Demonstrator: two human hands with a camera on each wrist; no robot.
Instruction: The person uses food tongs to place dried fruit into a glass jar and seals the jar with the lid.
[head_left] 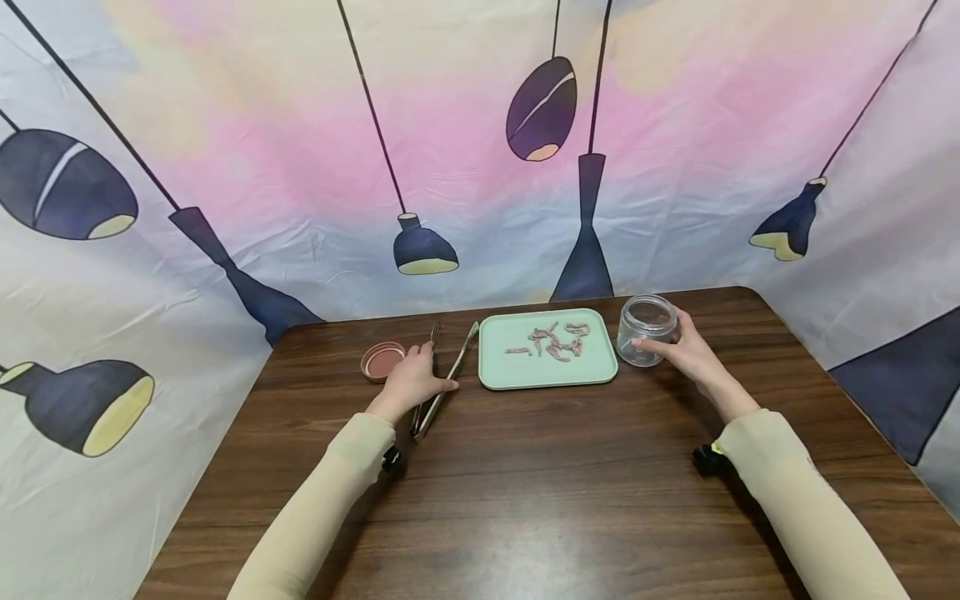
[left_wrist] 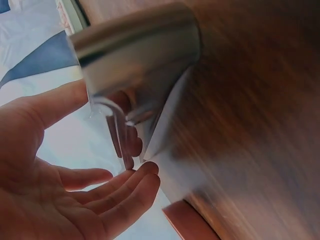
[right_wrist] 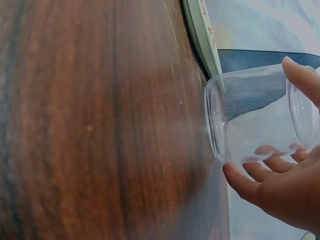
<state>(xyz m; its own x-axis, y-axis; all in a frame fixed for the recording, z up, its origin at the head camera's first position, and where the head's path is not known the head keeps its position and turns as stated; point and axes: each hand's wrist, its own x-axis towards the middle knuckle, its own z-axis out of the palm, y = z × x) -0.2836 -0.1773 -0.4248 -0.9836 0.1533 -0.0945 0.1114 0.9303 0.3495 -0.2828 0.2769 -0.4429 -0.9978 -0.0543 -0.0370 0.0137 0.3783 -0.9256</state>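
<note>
On the left, my left hand (head_left: 414, 379) reaches over a pair of metal tongs (head_left: 448, 379) lying spread on the table. In the left wrist view, its thumb and loosely bent fingers (left_wrist: 132, 200) sit apart on either side of the shiny tongs (left_wrist: 137, 50). My right hand (head_left: 688, 354) holds a clear jar (head_left: 641, 348) without a lid, its thumb across the near wall. Seen from the right wrist, the jar (right_wrist: 255, 115) stands on the table with fingers (right_wrist: 245, 185) along its side.
A pale green tray (head_left: 495, 375) with several pinkish-brown strips (head_left: 555, 337) lies between the hands. Left of the tongs is a reddish-brown lid (head_left: 382, 358). The wooden table (head_left: 540, 483) ends at a cloth backdrop (head_left: 315, 108) printed with lamps.
</note>
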